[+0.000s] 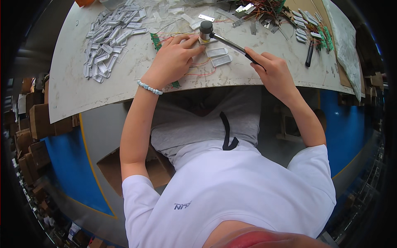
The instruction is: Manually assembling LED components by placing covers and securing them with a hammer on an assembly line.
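My right hand (273,74) is closed around the handle of a small mallet (233,44). The mallet's dark round head (206,28) is over a small pale plastic case (203,41), partly hidden beneath it. Thumb and fingertips of my left hand (175,56) hold that case at its left side against the tabletop. Two open white rectangular cases (219,57) lie just to the right of it. Thin red and yellow wires (202,73) run out from under my left hand. A green circuit board (156,41) shows left of the fingers.
A heap of white plastic cases (109,39) covers the table's left. Metal plates, wires and boards (269,16) pile up at the back. On the right lie finished-looking cases (301,29), a black-handled tool (309,53) and a plastic bag (345,45). The table's front edge (231,87) curves before me.
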Demonstrator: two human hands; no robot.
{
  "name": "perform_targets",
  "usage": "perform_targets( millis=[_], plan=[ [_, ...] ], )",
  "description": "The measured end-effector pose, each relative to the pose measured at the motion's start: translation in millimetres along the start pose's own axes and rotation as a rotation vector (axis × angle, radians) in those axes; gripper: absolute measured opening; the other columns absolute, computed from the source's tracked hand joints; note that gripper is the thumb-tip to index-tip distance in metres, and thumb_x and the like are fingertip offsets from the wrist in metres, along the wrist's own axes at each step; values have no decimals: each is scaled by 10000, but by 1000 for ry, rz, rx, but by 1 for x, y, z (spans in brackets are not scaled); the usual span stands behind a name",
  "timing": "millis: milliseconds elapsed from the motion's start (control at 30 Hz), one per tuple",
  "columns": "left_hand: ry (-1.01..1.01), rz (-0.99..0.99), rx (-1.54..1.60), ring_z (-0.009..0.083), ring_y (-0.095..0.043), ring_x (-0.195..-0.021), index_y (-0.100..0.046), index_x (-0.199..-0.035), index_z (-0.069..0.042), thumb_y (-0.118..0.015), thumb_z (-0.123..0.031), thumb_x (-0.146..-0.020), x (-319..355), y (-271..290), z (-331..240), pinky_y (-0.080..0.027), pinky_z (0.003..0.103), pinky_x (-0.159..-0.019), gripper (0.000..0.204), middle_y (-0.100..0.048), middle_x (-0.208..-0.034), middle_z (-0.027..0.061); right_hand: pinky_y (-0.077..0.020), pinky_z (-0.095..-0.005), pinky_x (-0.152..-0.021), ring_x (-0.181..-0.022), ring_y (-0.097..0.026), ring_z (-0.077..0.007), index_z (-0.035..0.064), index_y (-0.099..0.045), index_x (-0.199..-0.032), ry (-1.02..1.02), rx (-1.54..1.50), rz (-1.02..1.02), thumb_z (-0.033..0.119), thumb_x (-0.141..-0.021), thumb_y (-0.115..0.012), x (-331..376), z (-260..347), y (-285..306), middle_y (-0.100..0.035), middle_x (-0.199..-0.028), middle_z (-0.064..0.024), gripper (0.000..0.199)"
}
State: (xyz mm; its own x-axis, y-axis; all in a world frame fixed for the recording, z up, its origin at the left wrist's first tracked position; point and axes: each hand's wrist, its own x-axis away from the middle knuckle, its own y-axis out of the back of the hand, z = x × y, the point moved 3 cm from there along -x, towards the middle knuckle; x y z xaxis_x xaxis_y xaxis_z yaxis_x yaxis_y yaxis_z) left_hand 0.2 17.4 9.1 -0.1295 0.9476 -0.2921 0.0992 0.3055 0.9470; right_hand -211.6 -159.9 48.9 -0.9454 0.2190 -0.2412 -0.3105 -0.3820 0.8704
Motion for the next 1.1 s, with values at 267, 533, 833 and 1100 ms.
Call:
perform_targets(
  millis=[267,533,833,1100],
  plan=[
    [-35,-18,5,276,-512,-1296,-682,-1225,-168,-607,-22,-833,3,1,-2,-448,421,-1051,425,-577,-1405,67,-519,-379,-717,-753,-657,-327,56,-618,-1313,-26,-91,-73,43,-886,-675,13,-17,1,-694,-934,-183,431],
    [-72,-69,-4,278,-527,-1265,-681,-1195,-171,-636,-33,-806,1,-2,1,-473,416,-1030,416,-578,-1388,68,-487,-283,-653,-700,-596,-143,25,-642,-1293,-280,-221,-112,65,-894,-704,0,-27,22,-707,-912,-122,406],
    [24,-473,19,280,-626,-1077,-705,-1101,-91,-643,29,-789,20,43,29,-537,387,-898,339,-669,-1196,60,-523,-368,-736,-795,-692,-339,-15,-657,-1168,-261,82,-157,179,-915,-688,-6,-61,5,-720,-922,-187,321],
    [516,-277,-141,307,-629,-1092,-684,-1156,-33,-688,-86,-866,64,52,164,-507,395,-945,294,-706,-1098,145,-506,-396,-848,-960,-630,-345,-10,-660,-1176,-230,223,-160,155,-911,-678,-11,-70,-6,-646,-1060,-175,313]
  ],
)
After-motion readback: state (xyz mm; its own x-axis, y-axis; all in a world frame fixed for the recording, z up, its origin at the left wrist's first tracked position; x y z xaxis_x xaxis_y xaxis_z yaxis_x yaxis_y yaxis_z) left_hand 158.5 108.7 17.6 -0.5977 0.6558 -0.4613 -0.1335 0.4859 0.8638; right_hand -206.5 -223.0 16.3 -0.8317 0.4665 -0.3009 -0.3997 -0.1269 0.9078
